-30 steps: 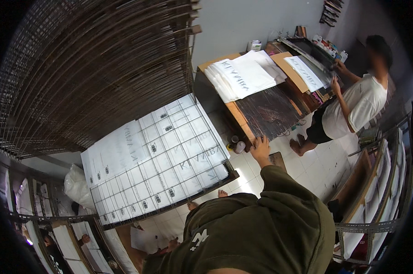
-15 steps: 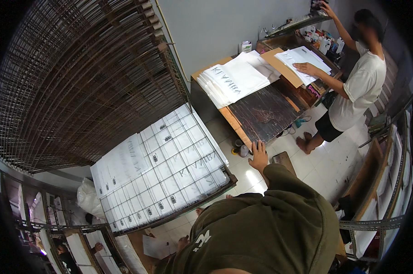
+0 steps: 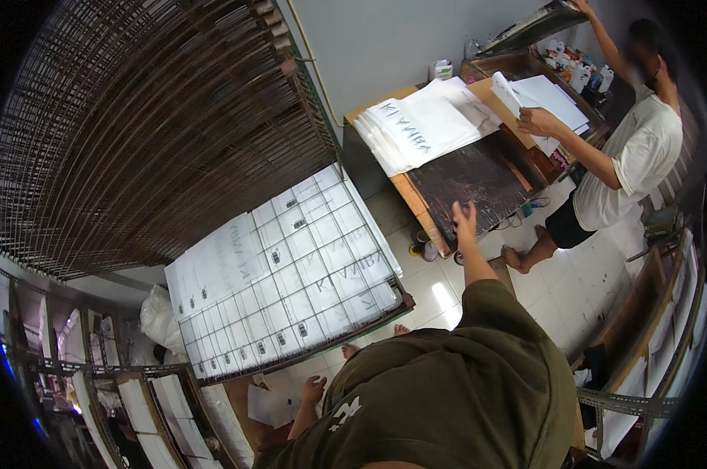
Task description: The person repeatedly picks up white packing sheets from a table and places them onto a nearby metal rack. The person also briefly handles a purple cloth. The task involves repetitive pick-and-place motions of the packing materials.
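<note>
My right hand (image 3: 464,223) reaches forward above the dark slatted part of the worktable (image 3: 482,184); its fingers are stretched and apart, and nothing is in it. Low beside my body, my left hand (image 3: 314,389) hangs with loosely bent fingers and no object visible in it. A stack of white printed sheets (image 3: 424,129) lies on the table's far left part, beyond my right hand. At the table's right side a person (image 3: 635,148) holds the edge of a white sheet (image 3: 510,98), curled up off a pile. That person's other arm is raised to a tilted dark-framed panel (image 3: 533,27).
A wire drying rack (image 3: 174,133) rises at the left, its upper trays lifted. White bags (image 3: 322,270) lie under its lower wire grid. Shelves with white sheets stand at lower left (image 3: 146,426) and right (image 3: 643,359). Several bottles (image 3: 580,74) crowd the back right corner.
My right hand has moved from the table's near edge to over its dark surface. My left hand has come into view. The person's hand has gone from flat on the pile to lifting a sheet.
</note>
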A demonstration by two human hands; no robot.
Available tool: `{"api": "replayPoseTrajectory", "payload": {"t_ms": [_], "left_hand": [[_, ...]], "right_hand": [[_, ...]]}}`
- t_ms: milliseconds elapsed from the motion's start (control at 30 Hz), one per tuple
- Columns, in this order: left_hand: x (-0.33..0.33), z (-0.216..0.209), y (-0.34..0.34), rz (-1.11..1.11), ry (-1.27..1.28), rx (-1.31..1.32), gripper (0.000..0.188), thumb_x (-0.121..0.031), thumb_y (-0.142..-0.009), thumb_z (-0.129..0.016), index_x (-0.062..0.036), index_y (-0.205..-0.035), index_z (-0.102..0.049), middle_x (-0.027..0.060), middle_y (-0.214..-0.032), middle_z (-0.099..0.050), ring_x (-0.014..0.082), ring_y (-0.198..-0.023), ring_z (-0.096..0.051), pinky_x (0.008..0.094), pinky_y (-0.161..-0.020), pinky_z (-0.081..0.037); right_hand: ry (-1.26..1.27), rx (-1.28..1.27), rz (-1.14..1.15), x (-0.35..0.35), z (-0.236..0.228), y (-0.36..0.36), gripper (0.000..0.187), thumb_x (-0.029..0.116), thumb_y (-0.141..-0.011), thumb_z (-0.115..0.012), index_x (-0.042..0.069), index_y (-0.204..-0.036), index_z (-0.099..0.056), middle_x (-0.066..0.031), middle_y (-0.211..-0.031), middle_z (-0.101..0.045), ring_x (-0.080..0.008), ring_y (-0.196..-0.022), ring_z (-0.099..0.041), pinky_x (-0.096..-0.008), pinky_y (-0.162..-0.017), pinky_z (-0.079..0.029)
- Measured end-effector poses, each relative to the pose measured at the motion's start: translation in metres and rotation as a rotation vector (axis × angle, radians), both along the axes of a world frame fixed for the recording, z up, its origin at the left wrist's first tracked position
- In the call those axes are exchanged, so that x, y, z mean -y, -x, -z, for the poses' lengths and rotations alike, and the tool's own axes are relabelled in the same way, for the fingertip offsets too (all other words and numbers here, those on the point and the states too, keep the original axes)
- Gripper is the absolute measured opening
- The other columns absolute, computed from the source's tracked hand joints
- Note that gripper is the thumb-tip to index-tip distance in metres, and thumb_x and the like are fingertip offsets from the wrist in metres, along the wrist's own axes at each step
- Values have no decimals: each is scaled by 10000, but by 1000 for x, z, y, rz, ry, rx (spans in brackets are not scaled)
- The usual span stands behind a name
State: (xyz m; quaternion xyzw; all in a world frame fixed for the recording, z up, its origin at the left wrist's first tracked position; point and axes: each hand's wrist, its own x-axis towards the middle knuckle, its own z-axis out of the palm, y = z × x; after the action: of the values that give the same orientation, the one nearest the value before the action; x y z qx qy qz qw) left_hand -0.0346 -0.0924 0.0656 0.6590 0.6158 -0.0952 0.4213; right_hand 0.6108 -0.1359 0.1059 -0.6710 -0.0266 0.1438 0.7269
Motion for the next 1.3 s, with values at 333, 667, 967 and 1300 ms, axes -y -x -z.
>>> {"api": "replayPoseTrajectory", "payload": {"t_ms": [333, 667, 967, 1300], "left_hand": [[23, 2, 46, -67, 48, -98, 570, -444, -772, -610, -69, -1188, -508, 151, -992, -634, 272, -892, -611, 363, -775, -475], [0, 66, 52, 232, -307, 133, 535, -421, -769, -636, -56, -1141, -515, 154, -1009, -612, 288, -951, -588, 386, -797, -460], [-62, -204, -207, 308, -820, 485, 630, -390, -681, -705, -109, -1203, -491, 131, -1175, -485, 335, -1062, -467, 423, -889, -395], [-70, -254, -266, 434, -1066, 454, 544, -166, -649, -644, -143, -1174, -501, 66, -1060, -520, 249, -852, -577, 375, -695, -490]], "right_hand": [[-823, -510, 149, -30, -32, -51, 694, 320, -758, -697, 157, -1326, -333, -49, -1383, -271, -246, -1223, -348, -430, -945, -356], [-517, -319, 0, -56, -68, 33, 423, 50, -768, -661, 1, -1145, -475, -91, -1076, -538, -182, -923, -538, -277, -795, -466], [-305, 200, -344, -67, -196, 151, 295, 55, -835, -581, -9, -1099, -465, -64, -1026, -545, -110, -880, -519, -243, -775, -408], [-385, 173, -643, -112, -240, 189, 327, 63, -871, -525, 6, -1177, -425, -62, -1049, -531, -118, -928, -507, -250, -822, -397]]}}
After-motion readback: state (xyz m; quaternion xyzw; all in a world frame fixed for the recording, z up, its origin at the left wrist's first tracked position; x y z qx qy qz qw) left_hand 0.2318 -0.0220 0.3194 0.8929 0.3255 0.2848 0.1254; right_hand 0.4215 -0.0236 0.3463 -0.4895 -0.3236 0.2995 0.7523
